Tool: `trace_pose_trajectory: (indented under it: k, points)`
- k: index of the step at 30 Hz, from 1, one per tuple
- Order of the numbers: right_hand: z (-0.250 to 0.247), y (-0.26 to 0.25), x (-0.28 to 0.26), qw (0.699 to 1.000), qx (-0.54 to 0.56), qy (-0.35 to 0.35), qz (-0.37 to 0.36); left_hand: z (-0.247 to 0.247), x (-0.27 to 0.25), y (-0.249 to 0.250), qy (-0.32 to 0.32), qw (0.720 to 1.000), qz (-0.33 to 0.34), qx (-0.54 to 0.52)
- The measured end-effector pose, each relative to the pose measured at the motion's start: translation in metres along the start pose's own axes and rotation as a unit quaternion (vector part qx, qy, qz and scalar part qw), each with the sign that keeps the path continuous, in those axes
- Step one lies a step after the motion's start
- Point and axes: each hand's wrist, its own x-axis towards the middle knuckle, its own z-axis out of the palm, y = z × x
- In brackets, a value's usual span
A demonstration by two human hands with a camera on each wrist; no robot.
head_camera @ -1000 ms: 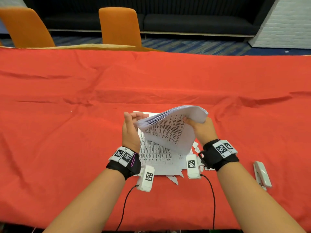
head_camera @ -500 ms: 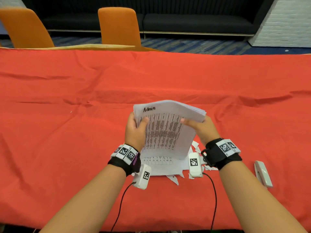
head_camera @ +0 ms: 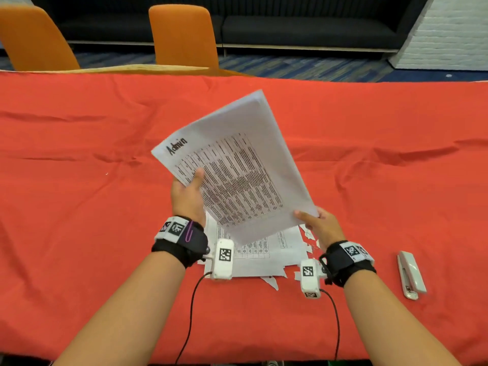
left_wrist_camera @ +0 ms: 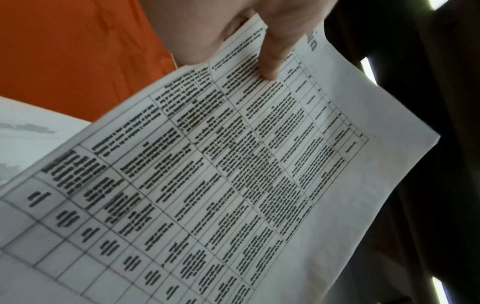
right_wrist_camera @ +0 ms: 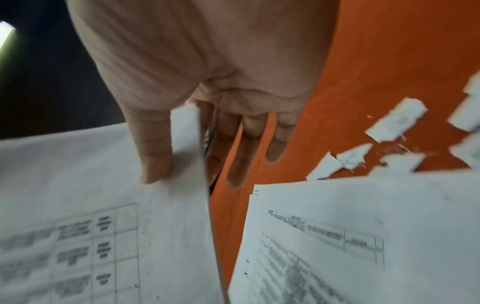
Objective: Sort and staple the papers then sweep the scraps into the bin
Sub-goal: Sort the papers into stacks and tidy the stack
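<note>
A stack of printed sheets (head_camera: 237, 165) headed "Admin" hangs tilted above the red cloth, its top corner pointing away from me. My left hand (head_camera: 188, 192) pinches its left edge, thumb on the printed face (left_wrist_camera: 275, 61). At the lower right corner my right hand (head_camera: 318, 223) pinches the same stack (right_wrist_camera: 130, 205), thumb on top and fingers underneath. More printed sheets (head_camera: 266, 256) lie flat on the cloth below the held stack (right_wrist_camera: 350, 236). Torn white scraps (head_camera: 307, 233) lie around them (right_wrist_camera: 397, 121). A white stapler (head_camera: 410, 274) lies to the right of my right wrist.
The red tablecloth (head_camera: 79, 207) covers the whole table. Two orange chairs (head_camera: 183, 35) stand behind its far edge, with a dark sofa (head_camera: 303, 30) beyond. Cables run from both wrist cameras toward the near edge. No bin shows in any view.
The stack has flattened out, risen and turned clockwise. My right hand slid from the upper right edge down to the lower right corner. My left hand still holds the left edge.
</note>
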Motion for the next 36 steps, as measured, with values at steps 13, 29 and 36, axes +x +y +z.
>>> trace_pose_trajectory:
  k: [13, 29, 36]
  points:
    - [-0.024, -0.004, 0.003, 0.984, 0.171, 0.03, -0.028, -0.03, 0.003, -0.041, -0.052, 0.988, -0.139, -0.044]
    - [-0.017, 0.02, 0.005, 0.998, -0.043, 0.039, -0.025, -0.042, -0.002, -0.075, -0.063, 0.974, -0.006, 0.216]
    - [-0.005, 0.017, 0.007, 0.997, -0.016, 0.073, -0.018, -0.034, -0.004, -0.078, -0.034, 0.984, -0.016, 0.172]
